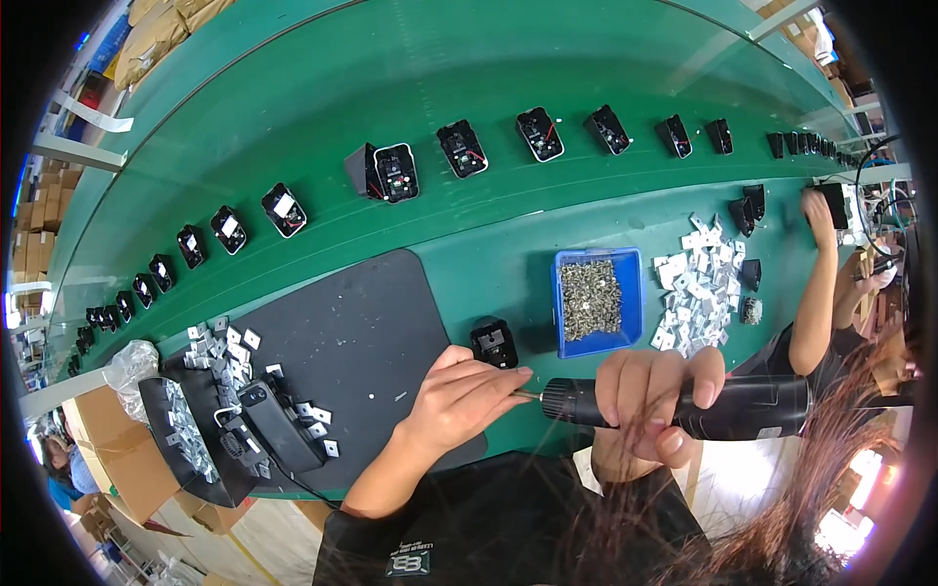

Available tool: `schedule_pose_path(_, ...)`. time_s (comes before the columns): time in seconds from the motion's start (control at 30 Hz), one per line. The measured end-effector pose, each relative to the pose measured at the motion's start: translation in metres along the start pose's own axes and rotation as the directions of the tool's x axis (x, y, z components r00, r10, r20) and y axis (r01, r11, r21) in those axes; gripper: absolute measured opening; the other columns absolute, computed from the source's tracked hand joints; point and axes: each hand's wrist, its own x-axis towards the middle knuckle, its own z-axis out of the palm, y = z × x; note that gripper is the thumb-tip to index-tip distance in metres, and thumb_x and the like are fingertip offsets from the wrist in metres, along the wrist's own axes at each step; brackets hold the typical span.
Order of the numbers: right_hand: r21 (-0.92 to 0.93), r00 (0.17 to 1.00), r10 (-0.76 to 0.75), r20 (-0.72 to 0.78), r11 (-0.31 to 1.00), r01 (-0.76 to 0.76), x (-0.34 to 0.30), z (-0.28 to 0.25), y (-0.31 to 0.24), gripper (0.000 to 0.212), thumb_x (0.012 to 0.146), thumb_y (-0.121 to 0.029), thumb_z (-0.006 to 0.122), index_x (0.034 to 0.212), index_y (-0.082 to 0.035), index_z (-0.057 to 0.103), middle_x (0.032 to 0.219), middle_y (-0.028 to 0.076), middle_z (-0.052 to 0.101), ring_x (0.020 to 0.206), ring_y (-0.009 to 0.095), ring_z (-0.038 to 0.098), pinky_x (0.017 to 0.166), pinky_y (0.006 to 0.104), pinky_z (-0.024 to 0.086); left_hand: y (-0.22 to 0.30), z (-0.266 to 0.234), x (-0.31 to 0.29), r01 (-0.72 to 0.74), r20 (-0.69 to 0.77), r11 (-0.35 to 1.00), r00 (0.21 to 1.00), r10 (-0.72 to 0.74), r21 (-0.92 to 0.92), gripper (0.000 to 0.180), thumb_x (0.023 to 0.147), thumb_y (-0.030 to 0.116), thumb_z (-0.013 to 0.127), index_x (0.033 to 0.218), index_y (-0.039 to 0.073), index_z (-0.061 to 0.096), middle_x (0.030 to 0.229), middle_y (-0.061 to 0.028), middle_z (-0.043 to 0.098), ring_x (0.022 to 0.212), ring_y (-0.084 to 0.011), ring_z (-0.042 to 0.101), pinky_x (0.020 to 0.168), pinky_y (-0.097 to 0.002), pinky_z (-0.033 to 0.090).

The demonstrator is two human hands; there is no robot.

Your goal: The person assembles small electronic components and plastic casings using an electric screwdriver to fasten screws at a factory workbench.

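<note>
My right hand is wrapped round a black electric screwdriver, held level with its bit pointing left. At the tip of that bit, the fingers of my left hand are pinched together. Whatever they hold there is too small and hidden to make out. Just beyond my left fingers, a small black housing lies on the table with its hollow side up. A blue bin stands beyond my right hand, holding many small metal screws.
Black housings with circuit parts line the green belt across the back. Silver metal plates are heaped right of the bin. A dark mat lies left, with more plates and a black handset-shaped device. A co-worker's arm reaches in at right.
</note>
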Motion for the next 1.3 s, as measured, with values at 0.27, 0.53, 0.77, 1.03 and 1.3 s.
schedule_pose_path(0.27,-0.130,0.999,0.027,-0.045,0.991,-0.033,-0.008,-0.011,0.023,0.036,0.078,-0.002,0.067,0.102,-0.017,0.044,0.069,-0.001,0.050,0.060,0.015,0.051,0.061,0.0335,0.044,-0.011,-0.011,-0.008,0.242,0.113,0.921,0.951,-0.287,0.304,0.090,0.056,0.032,0.084,0.133,0.003,0.047,0.131,-0.0082,0.054,0.115,-0.0231,0.054,0.092,-0.0405,0.033)
schedule_pose_path(0.53,-0.333,1.000,0.010,0.006,0.943,-0.008,-0.012,-0.023,0.051,0.044,0.074,0.013,0.062,0.107,-0.009,0.044,0.077,0.006,0.052,0.063,0.017,0.053,0.063,0.0339,0.047,-0.027,0.010,-0.008,0.198,0.151,0.908,0.951,-0.269,0.369,0.078,0.060,0.027,0.083,0.127,0.006,0.049,0.122,-0.0048,0.057,0.114,-0.0181,0.054,0.097,-0.0428,0.030)
schedule_pose_path(0.77,-0.333,1.000,-0.004,-0.013,0.943,-0.001,-0.011,-0.025,0.052,0.041,0.076,0.012,0.062,0.106,-0.010,0.045,0.077,0.005,0.052,0.063,0.016,0.052,0.063,0.0338,0.047,-0.027,0.013,-0.004,0.261,0.145,0.915,0.938,-0.315,0.307,0.077,0.058,0.024,0.084,0.125,0.008,0.052,0.118,-0.0083,0.060,0.109,-0.0224,0.057,0.097,-0.0441,0.030)
schedule_pose_path(1.03,-0.341,0.997,-0.025,0.074,0.939,0.048,-0.006,-0.032,0.056,0.040,0.073,0.016,0.060,0.100,-0.009,0.044,0.074,0.004,0.051,0.060,0.016,0.051,0.059,0.0332,0.046,-0.029,0.016,0.002,0.222,0.147,0.927,0.950,-0.276,0.303,0.074,0.061,0.025,0.082,0.126,0.005,0.051,0.114,-0.0065,0.059,0.105,-0.0202,0.057,0.097,-0.0430,0.031)
schedule_pose_path(1.3,-0.425,0.996,-0.006,0.090,0.904,0.043,-0.004,-0.032,0.056,0.036,0.079,0.008,0.062,0.097,-0.013,0.040,0.069,0.001,0.046,0.054,0.014,0.048,0.054,0.0314,0.041,-0.029,0.017,0.011,0.239,0.157,0.933,0.945,-0.287,0.268,0.074,0.060,0.026,0.082,0.124,0.004,0.051,0.106,-0.0064,0.060,0.100,-0.0214,0.059,0.097,-0.0436,0.032)
